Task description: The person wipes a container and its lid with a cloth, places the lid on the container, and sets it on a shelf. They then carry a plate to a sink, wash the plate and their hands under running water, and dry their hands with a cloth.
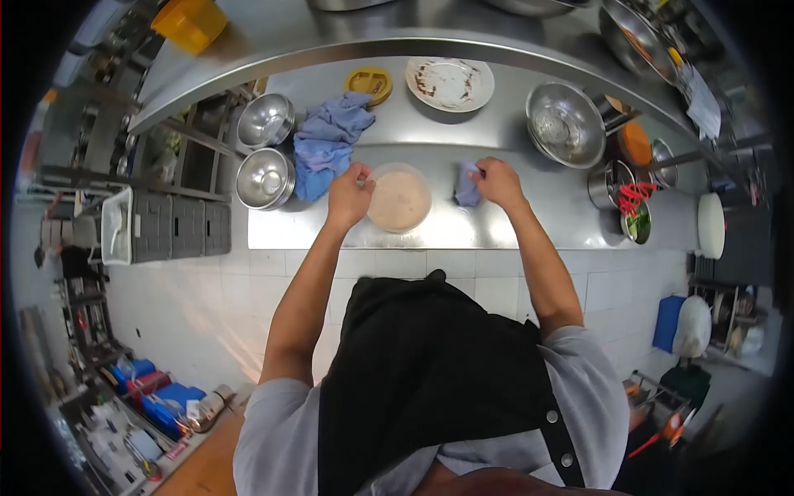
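Note:
A round clear container (399, 198) with pinkish-beige contents stands near the counter's front edge. At its left rim is my left hand (352, 195), fingers closed together; whatever they pinch there is too small to make out. To the right of the container, my right hand (499, 182) grips a small bluish-purple cloth (467, 185) that hangs onto the steel counter. A larger crumpled blue cloth (329, 136) lies behind and left of my left hand.
Stacked steel bowls (265, 178) stand at the left. Behind are a stained white plate (449, 83) and a yellow dish (369, 84). Large steel bowls (566, 124) and a pot (610, 183) are at the right. A steel shelf (397, 51) crosses above the counter's back.

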